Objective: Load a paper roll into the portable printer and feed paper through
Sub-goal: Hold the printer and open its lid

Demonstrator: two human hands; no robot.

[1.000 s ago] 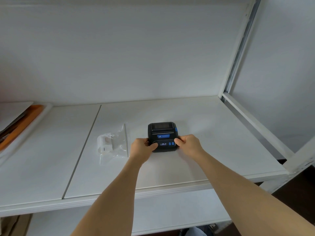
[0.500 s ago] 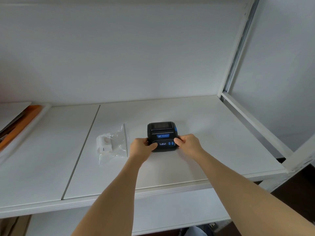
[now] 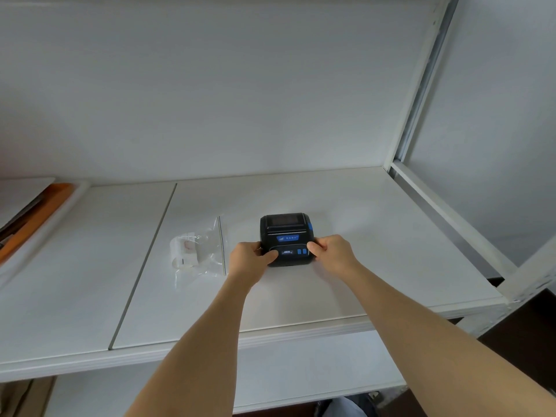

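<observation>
Two bare forearms are showing here, coming in from the bottom edge, no sleeves reaching anywhere into view. The left hand point(image 3: 249, 258) is wearing nothing: no glove, no ring visible, no watch at the wrist. The right hand point(image 3: 334, 253) is looking the same, bare to the fingers, wrist plain, no band or strap showing.

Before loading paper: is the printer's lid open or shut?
Shut. The printer lid lies flat against the body; the paper roll sits bagged beside it.
</observation>
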